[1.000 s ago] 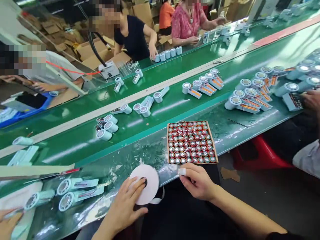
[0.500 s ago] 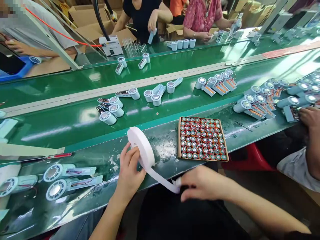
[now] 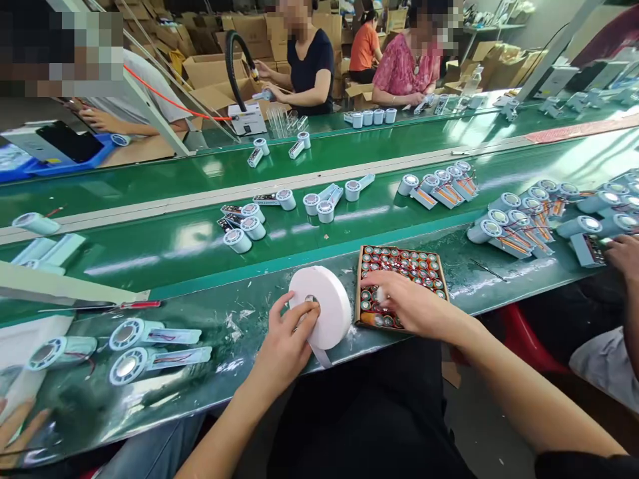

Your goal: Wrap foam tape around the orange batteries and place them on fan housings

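My left hand (image 3: pixel 289 332) grips a roll of white tape (image 3: pixel 327 307) near the bench's front edge, fingers at its core. A short loose tail of tape (image 3: pixel 321 357) hangs below the roll. Over a shallow cardboard box (image 3: pixel 357 299) reaches my right hand (image 3: pixel 407 299), its fingers apart and pointing down at the cells. One of its fingertips has a white covering. Orange-wrapped battery cells (image 3: pixel 399 256) with thin red and dark wires stand in rows in the box. The hand hides part of them, and whether it touches a cell is unclear.
Light-blue round housings with handles (image 3: pixel 130 366) lie at left, near a red-handled screwdriver (image 3: pixel 142 305). More housings (image 3: pixel 324 207) rest on the green belt (image 3: pixel 190 246) and crowd the right (image 3: pixel 519 226). Co-workers sit opposite; another person's hand (image 3: pixel 624 256) is at right.
My right hand has let go of the tape tail and moved up over the cell box. The roll has turned its flat side toward me in my left hand. The view has shifted.
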`<action>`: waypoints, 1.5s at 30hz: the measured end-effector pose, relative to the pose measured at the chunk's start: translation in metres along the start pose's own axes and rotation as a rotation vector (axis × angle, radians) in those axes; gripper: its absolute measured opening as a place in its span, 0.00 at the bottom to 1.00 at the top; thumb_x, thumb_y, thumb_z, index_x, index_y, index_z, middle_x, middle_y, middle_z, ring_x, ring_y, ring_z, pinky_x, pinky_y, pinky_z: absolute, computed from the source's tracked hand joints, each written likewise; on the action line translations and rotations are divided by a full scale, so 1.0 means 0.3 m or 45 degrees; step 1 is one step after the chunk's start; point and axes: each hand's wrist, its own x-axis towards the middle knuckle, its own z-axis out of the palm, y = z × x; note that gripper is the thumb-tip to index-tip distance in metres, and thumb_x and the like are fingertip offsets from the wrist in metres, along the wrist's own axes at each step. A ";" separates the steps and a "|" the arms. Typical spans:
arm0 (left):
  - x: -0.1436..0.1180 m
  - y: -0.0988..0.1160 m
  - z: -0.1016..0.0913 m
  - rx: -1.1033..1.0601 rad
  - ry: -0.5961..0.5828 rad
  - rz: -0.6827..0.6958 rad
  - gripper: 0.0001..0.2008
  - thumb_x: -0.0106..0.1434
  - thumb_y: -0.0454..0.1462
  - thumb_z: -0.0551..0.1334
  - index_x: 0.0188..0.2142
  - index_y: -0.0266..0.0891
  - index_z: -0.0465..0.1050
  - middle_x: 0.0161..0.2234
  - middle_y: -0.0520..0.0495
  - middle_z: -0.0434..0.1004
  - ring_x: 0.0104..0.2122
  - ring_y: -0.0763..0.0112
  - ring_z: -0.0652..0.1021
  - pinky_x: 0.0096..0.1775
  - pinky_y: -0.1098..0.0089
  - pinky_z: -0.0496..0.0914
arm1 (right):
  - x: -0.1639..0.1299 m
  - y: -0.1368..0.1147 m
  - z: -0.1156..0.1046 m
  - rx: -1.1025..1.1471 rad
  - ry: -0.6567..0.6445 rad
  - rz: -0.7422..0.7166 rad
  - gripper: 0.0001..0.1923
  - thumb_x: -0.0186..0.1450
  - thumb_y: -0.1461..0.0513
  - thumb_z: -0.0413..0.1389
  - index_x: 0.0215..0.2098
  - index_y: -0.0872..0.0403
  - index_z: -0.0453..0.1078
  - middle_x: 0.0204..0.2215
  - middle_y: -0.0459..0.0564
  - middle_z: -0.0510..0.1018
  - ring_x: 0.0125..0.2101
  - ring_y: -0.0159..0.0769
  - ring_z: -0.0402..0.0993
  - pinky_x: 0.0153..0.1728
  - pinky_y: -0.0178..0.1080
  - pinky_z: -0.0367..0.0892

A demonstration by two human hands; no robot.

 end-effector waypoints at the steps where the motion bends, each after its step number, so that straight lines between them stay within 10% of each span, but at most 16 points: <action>1: 0.000 0.001 -0.010 0.035 -0.015 0.003 0.30 0.59 0.22 0.60 0.60 0.40 0.68 0.53 0.39 0.77 0.65 0.44 0.65 0.65 0.40 0.64 | -0.013 -0.014 -0.011 0.156 0.122 0.024 0.15 0.77 0.66 0.43 0.58 0.51 0.63 0.59 0.59 0.73 0.63 0.45 0.67 0.61 0.57 0.67; 8: 0.045 0.034 -0.063 0.271 -0.099 0.201 0.27 0.64 0.23 0.62 0.61 0.43 0.71 0.54 0.47 0.80 0.63 0.55 0.69 0.69 0.52 0.62 | 0.038 -0.147 -0.052 0.590 0.800 0.321 0.04 0.79 0.57 0.49 0.46 0.48 0.59 0.25 0.40 0.72 0.24 0.32 0.73 0.28 0.36 0.70; 14: 0.079 0.042 -0.044 0.272 -0.124 0.290 0.24 0.67 0.25 0.61 0.60 0.41 0.73 0.55 0.48 0.80 0.59 0.59 0.72 0.70 0.54 0.59 | 0.069 -0.041 -0.011 0.528 1.286 0.360 0.07 0.78 0.54 0.48 0.47 0.48 0.59 0.24 0.38 0.64 0.20 0.29 0.63 0.22 0.33 0.61; 19: 0.058 0.035 -0.001 0.223 -0.152 0.225 0.27 0.65 0.23 0.60 0.60 0.43 0.74 0.55 0.47 0.80 0.61 0.55 0.71 0.68 0.52 0.63 | -0.014 0.112 0.000 -0.150 0.611 0.203 0.07 0.75 0.60 0.49 0.44 0.49 0.69 0.34 0.49 0.76 0.34 0.38 0.75 0.35 0.39 0.68; 21: 0.045 0.038 0.004 0.200 -0.166 0.220 0.28 0.64 0.22 0.59 0.60 0.43 0.73 0.55 0.47 0.79 0.61 0.55 0.71 0.68 0.51 0.63 | -0.051 0.107 -0.031 -0.338 0.592 0.189 0.10 0.75 0.60 0.47 0.45 0.50 0.70 0.38 0.52 0.78 0.40 0.42 0.76 0.42 0.43 0.69; 24: 0.028 0.048 -0.001 0.179 -0.184 0.206 0.28 0.65 0.21 0.58 0.61 0.42 0.73 0.55 0.46 0.79 0.61 0.56 0.71 0.68 0.50 0.62 | -0.091 0.024 -0.067 -0.473 0.760 0.564 0.15 0.74 0.51 0.50 0.49 0.52 0.67 0.33 0.51 0.77 0.34 0.43 0.75 0.37 0.43 0.68; 29: 0.019 0.060 0.004 0.148 -0.176 0.199 0.28 0.65 0.21 0.58 0.60 0.43 0.74 0.56 0.48 0.79 0.61 0.53 0.70 0.66 0.49 0.65 | -0.099 -0.084 -0.005 -0.604 0.220 1.162 0.28 0.62 0.42 0.63 0.47 0.52 0.67 0.31 0.50 0.80 0.30 0.50 0.78 0.27 0.42 0.64; 38: 0.044 0.039 0.001 0.163 -0.268 0.412 0.26 0.69 0.24 0.56 0.63 0.44 0.70 0.58 0.51 0.78 0.59 0.60 0.74 0.68 0.49 0.64 | -0.140 -0.129 -0.046 0.250 0.641 0.809 0.15 0.68 0.49 0.63 0.44 0.51 0.80 0.40 0.48 0.85 0.35 0.41 0.83 0.36 0.38 0.77; 45: 0.135 0.056 -0.066 0.327 -0.139 0.519 0.19 0.70 0.28 0.61 0.57 0.45 0.75 0.53 0.54 0.81 0.47 0.64 0.74 0.67 0.49 0.63 | -0.087 -0.102 -0.014 0.898 0.285 0.818 0.14 0.64 0.55 0.67 0.48 0.49 0.81 0.44 0.48 0.85 0.46 0.44 0.83 0.49 0.44 0.79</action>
